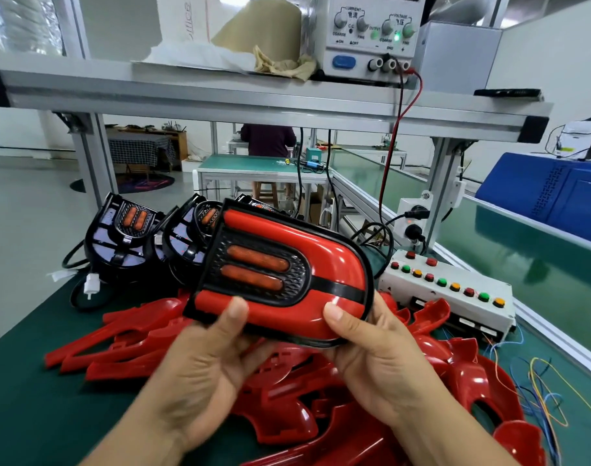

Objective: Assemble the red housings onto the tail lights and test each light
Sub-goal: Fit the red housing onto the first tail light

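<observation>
I hold a tail light with its red housing (324, 250) fitted, lifted above the bench at the centre of the view. My left hand (206, 351) grips its lower left edge, thumb on the red face. My right hand (371, 344) grips the lower right edge, thumb on top too. Two amber strips sit in its black mesh centre. Loose red housings (126, 344) lie piled on the green mat below my hands. Bare black tail lights (122, 237) without housings stand behind at the left.
A white test box with red, green and amber buttons (448, 290) lies at the right, thin coloured wires (536, 391) trailing from it. A power supply (368, 35) stands on the shelf above, its red and black leads hanging down. A white connector (91, 284) lies at the left.
</observation>
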`<control>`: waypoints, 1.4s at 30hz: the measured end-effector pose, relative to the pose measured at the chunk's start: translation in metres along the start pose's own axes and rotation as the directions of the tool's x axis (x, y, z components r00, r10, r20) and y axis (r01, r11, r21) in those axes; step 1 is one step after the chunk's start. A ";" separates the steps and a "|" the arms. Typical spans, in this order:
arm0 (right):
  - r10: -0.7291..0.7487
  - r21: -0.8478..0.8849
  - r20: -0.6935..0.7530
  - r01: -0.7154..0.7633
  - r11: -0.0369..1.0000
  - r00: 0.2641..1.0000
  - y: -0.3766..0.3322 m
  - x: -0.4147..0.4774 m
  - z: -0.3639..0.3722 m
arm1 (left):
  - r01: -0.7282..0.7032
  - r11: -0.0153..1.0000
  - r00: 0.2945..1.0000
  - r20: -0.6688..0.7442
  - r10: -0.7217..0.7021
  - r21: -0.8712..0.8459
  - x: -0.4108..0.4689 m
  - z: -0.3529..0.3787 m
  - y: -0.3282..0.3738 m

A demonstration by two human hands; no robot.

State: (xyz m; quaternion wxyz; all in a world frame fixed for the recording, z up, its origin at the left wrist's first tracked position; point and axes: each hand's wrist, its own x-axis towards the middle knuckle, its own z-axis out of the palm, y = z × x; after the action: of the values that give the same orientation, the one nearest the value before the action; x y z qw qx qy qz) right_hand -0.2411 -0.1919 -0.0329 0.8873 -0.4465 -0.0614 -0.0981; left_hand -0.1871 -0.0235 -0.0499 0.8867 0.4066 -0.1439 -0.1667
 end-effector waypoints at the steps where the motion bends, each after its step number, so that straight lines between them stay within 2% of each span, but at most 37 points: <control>1: -0.002 0.008 -0.003 0.002 1.000 1.000 -0.002 0.001 -0.002 | -0.014 0.999 0.999 -0.035 0.015 0.030 0.002 -0.006 0.009; 3: 0.005 0.014 0.008 -0.005 1.000 1.000 -0.004 0.002 -0.005 | -0.032 0.990 0.997 -0.069 0.042 0.135 0.004 -0.016 0.022; 7: 0.014 -0.041 0.020 -0.013 0.999 1.000 -0.003 0.003 -0.007 | -0.012 0.965 1.000 0.026 0.005 0.262 0.001 -0.017 0.026; 11: 0.018 -0.026 0.011 -0.018 1.000 1.000 -0.006 0.005 -0.010 | -0.033 0.930 0.995 0.100 -0.004 0.367 -0.002 -0.016 0.031; 23: -0.012 -0.093 0.013 0.013 0.996 1.000 -0.006 0.003 -0.010 | -0.109 0.937 0.992 0.099 0.080 0.332 0.000 -0.017 0.023; 31: 0.014 -0.073 0.001 -0.014 0.997 1.000 -0.009 0.003 -0.007 | -0.038 0.965 0.989 0.150 -0.002 0.259 0.003 -0.022 0.017; 42: 0.050 0.037 0.071 -0.053 0.998 0.996 -0.016 0.002 -0.008 | -0.005 0.973 0.981 0.190 -0.040 0.232 -0.001 -0.023 0.024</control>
State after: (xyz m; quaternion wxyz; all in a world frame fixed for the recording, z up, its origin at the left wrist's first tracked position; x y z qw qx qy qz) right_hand -0.2422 -0.2081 -0.0248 0.8952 -0.4339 -0.0829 -0.0581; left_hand -0.1746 0.0071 -0.0454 0.8136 0.4901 -0.2443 -0.1954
